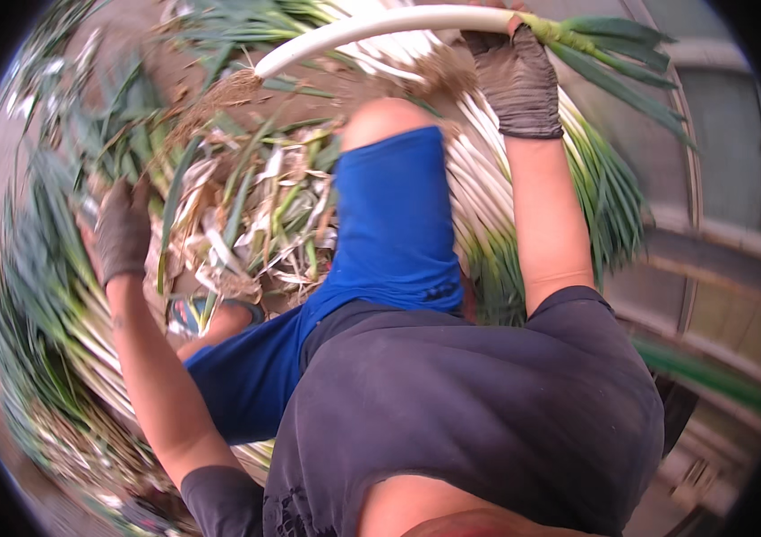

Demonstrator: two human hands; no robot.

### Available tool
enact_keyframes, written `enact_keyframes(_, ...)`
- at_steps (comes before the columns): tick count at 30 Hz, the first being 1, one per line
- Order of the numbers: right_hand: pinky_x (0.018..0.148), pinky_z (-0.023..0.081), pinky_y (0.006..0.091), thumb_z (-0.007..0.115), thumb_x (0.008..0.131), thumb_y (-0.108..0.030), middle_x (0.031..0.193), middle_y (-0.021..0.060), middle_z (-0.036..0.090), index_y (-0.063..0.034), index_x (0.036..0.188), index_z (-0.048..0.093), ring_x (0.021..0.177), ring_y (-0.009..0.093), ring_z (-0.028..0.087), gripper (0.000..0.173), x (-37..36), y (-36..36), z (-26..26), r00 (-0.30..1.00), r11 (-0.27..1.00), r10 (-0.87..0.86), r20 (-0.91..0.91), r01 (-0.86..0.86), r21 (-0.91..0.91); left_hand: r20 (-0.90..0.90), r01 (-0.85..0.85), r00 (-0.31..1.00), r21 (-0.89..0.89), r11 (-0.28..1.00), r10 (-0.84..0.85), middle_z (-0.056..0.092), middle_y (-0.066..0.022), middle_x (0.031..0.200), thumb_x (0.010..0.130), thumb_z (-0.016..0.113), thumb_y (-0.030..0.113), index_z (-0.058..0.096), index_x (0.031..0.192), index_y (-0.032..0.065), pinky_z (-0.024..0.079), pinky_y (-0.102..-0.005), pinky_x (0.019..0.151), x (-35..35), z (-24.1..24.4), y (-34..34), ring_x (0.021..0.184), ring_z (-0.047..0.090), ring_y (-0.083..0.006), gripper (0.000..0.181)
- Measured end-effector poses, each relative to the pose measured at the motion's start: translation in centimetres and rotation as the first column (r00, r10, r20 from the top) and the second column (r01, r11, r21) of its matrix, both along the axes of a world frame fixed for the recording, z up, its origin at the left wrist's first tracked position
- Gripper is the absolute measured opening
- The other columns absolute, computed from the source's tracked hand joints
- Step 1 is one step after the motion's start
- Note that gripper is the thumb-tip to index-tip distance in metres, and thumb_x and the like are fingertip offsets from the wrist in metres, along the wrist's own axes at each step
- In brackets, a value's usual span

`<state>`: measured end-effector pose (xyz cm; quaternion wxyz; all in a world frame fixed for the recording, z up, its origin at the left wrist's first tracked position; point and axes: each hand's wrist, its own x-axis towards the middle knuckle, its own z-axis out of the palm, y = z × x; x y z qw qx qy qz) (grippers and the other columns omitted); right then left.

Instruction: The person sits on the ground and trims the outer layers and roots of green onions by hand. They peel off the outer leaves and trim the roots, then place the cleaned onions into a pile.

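Note:
My right hand [518, 77], in a dirty knit glove, is closed around a long green onion [380, 25] near where its white stalk turns green. The stalk arches across the top of the view, roots to the left and green leaves to the right. My left hand [123, 228], gloved too, is at the left beside a heap of leafy green onions [51, 235]; whether it grips anything is unclear. Rows of white-stalked green onions [481, 181] lie under and beside my right forearm. More with bushy roots [380, 50] lie beyond my raised knee.
Peeled leaves and dry husks [266, 208] pile up on the floor between my hands, in front of my sandalled foot [219, 317]. Framed panels [723, 134] stand at the right, with a green rail [706, 372] below them.

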<state>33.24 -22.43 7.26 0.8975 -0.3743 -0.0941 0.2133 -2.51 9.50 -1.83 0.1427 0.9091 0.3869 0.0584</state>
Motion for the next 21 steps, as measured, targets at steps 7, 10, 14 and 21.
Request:
enact_keyframes(7, 0.108, 0.041, 0.0483, 0.078, 0.081, -0.03, 0.129, 0.0136, 0.05, -0.0087, 0.127, 0.049, 0.124, 0.031, 0.045, 0.058, -3.0, -24.0, -13.6, 0.82, 0.869, -0.491, -0.294, 0.436, -0.235, 0.044, 0.102, 0.995, -0.384, 0.918, -0.093, 0.066, -0.0107, 0.09, 0.094, 0.059, 0.025, 0.061, 0.103, 0.0017, 0.047, -0.0338, 0.078, 1.2, -3.5, -1.0, 0.082, 0.06, -0.0226, 0.025)
enact_keyframes(10, 0.109, 0.04, 0.0464, 0.067, 0.09, -0.033, 0.132, 0.0144, 0.049, -0.0053, 0.13, 0.046, 0.124, 0.03, 0.046, 0.053, -6.1, -31.4, -21.0, 0.65, 0.746, -0.666, -0.366, 0.588, -0.311, 0.116, 0.123, 0.991, -0.55, 0.826, -0.07, 0.063, -0.0034, 0.089, 0.096, 0.056, 0.02, 0.061, 0.102, 0.0005, 0.045, -0.0269, 0.081, 2.1, -3.5, -3.1, 0.082, 0.056, -0.0123, 0.021)
enact_keyframes(14, 0.106, 0.043, 0.0469, 0.061, 0.095, -0.034, 0.132, 0.0139, 0.05, -0.0061, 0.132, 0.046, 0.123, 0.03, 0.048, 0.048, -9.3, -36.4, -28.8, 0.355, 0.636, -0.751, -0.556, 0.615, -0.466, 0.06, 0.054, 0.998, -0.704, 0.708, -0.016, 0.059, -0.0022, 0.089, 0.094, 0.058, 0.016, 0.06, 0.104, -0.0004, 0.044, -0.0269, 0.083, 2.4, -3.7, -3.7, 0.084, 0.053, -0.0129, 0.02)
enact_keyframes(21, 0.108, 0.042, 0.0421, 0.055, 0.098, -0.039, 0.131, 0.0137, 0.05, -0.006, 0.132, 0.045, 0.124, 0.028, 0.047, 0.049, -9.5, -36.0, -35.5, 0.275, 0.548, -0.821, -0.5, 0.628, -0.553, -0.017, 0.016, 0.999, -0.734, 0.679, -0.041, 0.058, -0.0029, 0.089, 0.093, 0.058, 0.013, 0.06, 0.105, -0.0013, 0.044, -0.0261, 0.083, 3.6, -1.0, -7.0, 0.083, 0.052, -0.0125, 0.019)
